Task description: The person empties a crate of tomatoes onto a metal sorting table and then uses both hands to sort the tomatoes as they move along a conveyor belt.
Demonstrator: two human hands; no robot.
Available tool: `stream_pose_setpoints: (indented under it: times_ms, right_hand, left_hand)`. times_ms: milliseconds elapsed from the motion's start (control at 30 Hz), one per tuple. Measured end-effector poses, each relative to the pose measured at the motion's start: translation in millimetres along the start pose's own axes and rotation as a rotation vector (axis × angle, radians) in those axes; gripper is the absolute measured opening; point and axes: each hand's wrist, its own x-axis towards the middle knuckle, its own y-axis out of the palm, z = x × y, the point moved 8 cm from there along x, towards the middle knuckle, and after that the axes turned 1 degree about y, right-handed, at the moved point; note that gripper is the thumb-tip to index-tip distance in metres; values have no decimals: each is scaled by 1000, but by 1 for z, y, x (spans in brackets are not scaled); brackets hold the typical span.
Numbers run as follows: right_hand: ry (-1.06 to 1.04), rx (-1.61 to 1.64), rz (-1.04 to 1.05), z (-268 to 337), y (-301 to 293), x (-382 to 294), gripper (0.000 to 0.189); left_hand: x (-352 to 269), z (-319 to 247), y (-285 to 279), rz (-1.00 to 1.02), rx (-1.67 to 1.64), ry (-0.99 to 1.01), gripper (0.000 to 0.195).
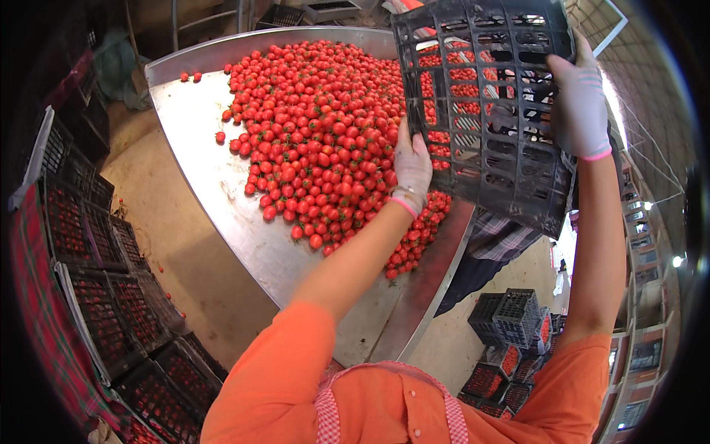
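Observation:
Both my hands, in pale gloves with pink cuffs, hold a black slatted plastic crate [493, 122] tilted over the right side of a metal sorting table [216, 188]. My left hand [413, 166] grips its lower left edge. At its upper right edge is my right hand [579, 105], the thumb on the crate's side. A large heap of small red tomatoes [327, 133] lies on the table, reaching beneath and behind the crate. Tomatoes show through the crate's openings; whether any are inside it I cannot tell.
Crates of tomatoes [105, 316] are stacked at the left beside a plaid cloth [41, 311]. More black crates [516, 316] stand on the floor at the lower right. Partly hidden behind the held crate is a person in a plaid garment [499, 236]. The table has a raised metal rim [222, 41].

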Motion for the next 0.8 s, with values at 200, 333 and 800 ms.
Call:
stream_pose_setpoints:
  times_ms: [200,333,800]
  right_hand:
    - [623,532,58,-13,-65,-64,53]
    - [647,526,-133,-28,-144,-144,51]
    - [1204,432,-771,35,-331,-597,64]
  left_hand:
    - [-85,-9,19,189,-113,-21,50]
    - [-155,-12,43,461,-90,-116,56]
    - [-454,46,42,1445,513,-90,39]
